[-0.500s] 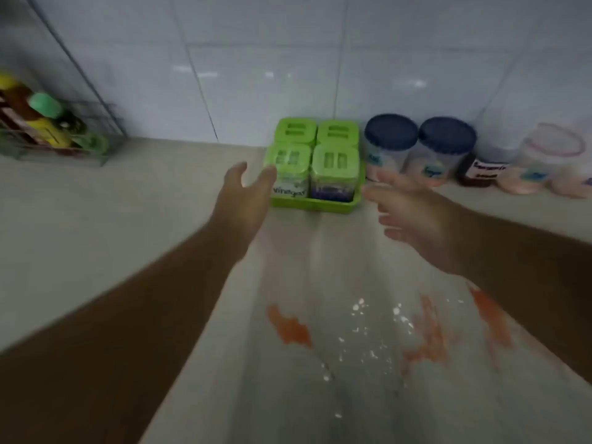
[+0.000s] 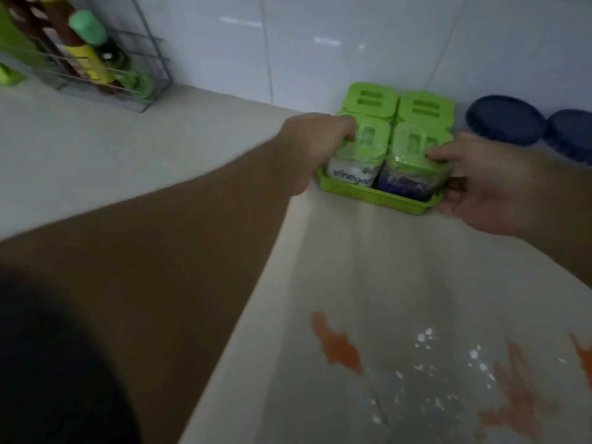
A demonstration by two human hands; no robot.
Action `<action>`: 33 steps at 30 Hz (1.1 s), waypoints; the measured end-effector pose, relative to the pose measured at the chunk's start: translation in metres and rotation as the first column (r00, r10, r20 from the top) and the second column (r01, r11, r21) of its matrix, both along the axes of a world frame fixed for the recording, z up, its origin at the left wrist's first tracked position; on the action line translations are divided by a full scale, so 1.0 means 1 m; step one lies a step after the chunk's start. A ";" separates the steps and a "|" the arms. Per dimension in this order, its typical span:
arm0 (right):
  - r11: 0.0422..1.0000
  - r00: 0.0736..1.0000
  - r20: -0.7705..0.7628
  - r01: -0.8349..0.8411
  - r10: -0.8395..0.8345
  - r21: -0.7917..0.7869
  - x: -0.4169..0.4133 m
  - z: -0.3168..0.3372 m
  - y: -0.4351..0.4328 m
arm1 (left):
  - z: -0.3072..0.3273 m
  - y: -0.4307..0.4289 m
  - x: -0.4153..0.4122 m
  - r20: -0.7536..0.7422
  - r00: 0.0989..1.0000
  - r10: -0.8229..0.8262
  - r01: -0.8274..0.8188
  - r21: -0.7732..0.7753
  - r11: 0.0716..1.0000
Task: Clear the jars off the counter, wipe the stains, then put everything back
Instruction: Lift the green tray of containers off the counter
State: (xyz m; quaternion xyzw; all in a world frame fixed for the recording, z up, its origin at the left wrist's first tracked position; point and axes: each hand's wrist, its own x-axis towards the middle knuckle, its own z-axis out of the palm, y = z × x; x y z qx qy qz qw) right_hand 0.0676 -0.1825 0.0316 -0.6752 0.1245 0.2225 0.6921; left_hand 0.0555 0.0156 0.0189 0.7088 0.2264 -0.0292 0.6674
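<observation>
Gripping the green tray (image 2: 378, 197) from both ends, your left hand (image 2: 315, 149) was wrapped round its left side and your right hand (image 2: 483, 184) closed on its right corner, thumb resting on a front jar's lid. The tray held four green-lidded jars (image 2: 395, 136) and sat at the counter's (image 2: 128, 161) back edge against the tiled wall (image 2: 320, 43). It probably carries some weight, the plastic likely slick and a little flexible, so hold low under the rim. Blue-lidded jars (image 2: 504, 120) stood just right; orange stains (image 2: 338, 346) and white specks marked the near counter.
</observation>
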 end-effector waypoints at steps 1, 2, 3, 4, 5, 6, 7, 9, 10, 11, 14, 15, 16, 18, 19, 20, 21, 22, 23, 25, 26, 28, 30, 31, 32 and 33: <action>1.000 1.000 -0.006 -0.014 0.014 0.025 -0.008 0.004 0.003 | 0.003 0.005 -0.009 0.007 1.000 0.008 -0.008 0.023 1.000; 0.998 0.999 -0.003 -0.037 0.038 0.048 -0.018 0.008 0.009 | 0.005 0.014 -0.019 0.014 1.000 0.024 -0.024 0.027 0.999; 0.997 0.998 -0.003 -0.058 0.058 0.060 -0.030 0.011 0.016 | 0.006 0.025 -0.031 0.019 0.999 0.045 -0.045 0.018 0.999; 0.994 0.997 -0.005 -0.080 0.080 0.073 -0.042 0.012 0.026 | 0.007 0.039 -0.045 0.018 0.997 0.070 -0.070 0.011 0.997; 0.991 0.995 -0.014 -0.100 0.101 0.088 -0.055 0.013 0.039 | 0.009 0.056 -0.062 0.015 0.996 0.092 -0.092 0.006 0.996; 0.987 0.992 -0.024 -0.118 0.121 0.112 -0.068 0.012 0.053 | 0.010 0.073 -0.080 0.017 0.994 0.110 -0.110 0.001 0.994; 0.980 0.987 -0.044 -0.145 0.153 0.136 -0.081 0.012 0.069 | 0.011 0.092 -0.099 0.022 0.992 0.127 -0.127 0.003 0.992; 0.959 0.965 -0.101 -0.224 0.244 0.176 -0.104 0.009 0.106 | 0.013 0.132 -0.140 0.033 0.981 0.189 -0.190 0.010 0.982; 0.948 0.951 -0.128 -0.255 0.282 0.192 -0.115 0.009 0.127 | 0.015 0.152 -0.161 0.040 0.975 0.221 -0.221 0.008 0.975; 0.938 0.938 -0.152 -0.278 0.312 0.207 -0.127 0.009 0.149 | 0.018 0.172 -0.181 0.044 0.967 0.251 -0.252 0.009 0.968; 0.912 0.899 -0.210 -0.335 0.384 0.235 -0.160 0.009 0.213 | 0.023 0.229 -0.237 0.007 0.925 0.380 -0.380 0.020 0.925; 0.905 0.885 -0.229 -0.352 0.405 0.238 -0.171 0.008 0.233 | 0.023 0.247 -0.253 -0.011 0.908 0.419 -0.419 0.025 0.908; 0.897 0.872 -0.243 -0.371 0.425 0.239 -0.182 0.007 0.250 | 0.022 0.262 -0.269 -0.023 0.890 0.454 -0.454 0.029 0.891; 0.882 0.849 -0.258 -0.409 0.461 0.233 -0.203 0.004 0.280 | 0.020 0.286 -0.295 -0.033 0.857 0.515 -0.514 0.028 0.857; 0.879 0.843 -0.262 -0.420 0.471 0.227 -0.212 0.002 0.291 | 0.018 0.295 -0.306 -0.037 0.844 0.536 -0.535 0.025 0.844; 0.877 0.839 -0.265 -0.427 0.474 0.219 -0.220 0.000 0.300 | 0.016 0.303 -0.316 -0.040 0.835 0.548 -0.548 0.020 0.836; 0.877 0.837 -0.267 -0.432 0.477 0.211 -0.227 -0.003 0.308 | 0.013 0.309 -0.324 -0.042 0.831 0.555 -0.555 0.016 0.832; 0.875 0.835 -0.268 -0.438 0.481 0.207 -0.234 -0.006 0.313 | 0.010 0.314 -0.332 -0.043 0.831 0.555 -0.555 0.011 0.832; 0.872 0.832 -0.266 -0.444 0.487 0.206 -0.240 -0.009 0.317 | 0.007 0.319 -0.337 -0.040 0.833 0.552 -0.552 0.007 0.834; 0.866 0.827 -0.263 -0.453 0.497 0.214 -0.250 -0.015 0.322 | 0.003 0.325 -0.344 -0.039 0.839 0.543 -0.544 0.005 0.839; 0.867 0.829 -0.260 -0.449 0.495 0.217 -0.254 -0.017 0.323 | 0.001 0.327 -0.345 -0.044 0.839 0.542 -0.542 0.008 0.840; 0.874 0.841 -0.253 -0.429 0.478 0.227 -0.257 -0.019 0.325 | -0.003 0.330 -0.345 -0.056 0.840 0.539 -0.539 0.021 0.842; 0.874 0.845 -0.240 -0.427 0.477 0.232 -0.259 -0.019 0.326 | -0.005 0.333 -0.345 -0.074 0.839 0.539 -0.539 0.014 0.842; 0.867 0.840 -0.234 -0.440 0.490 0.234 -0.260 -0.018 0.325 | -0.005 0.333 -0.345 -0.089 0.839 0.538 -0.538 0.020 0.843; 0.854 0.827 -0.229 -0.466 0.513 0.231 -0.261 -0.016 0.322 | -0.003 0.333 -0.344 -0.102 0.835 0.541 -0.538 0.063 0.841; 0.842 0.814 -0.224 -0.495 0.536 0.216 -0.260 -0.014 0.318 | 0.000 0.332 -0.341 -0.109 0.826 0.553 -0.537 0.148 0.831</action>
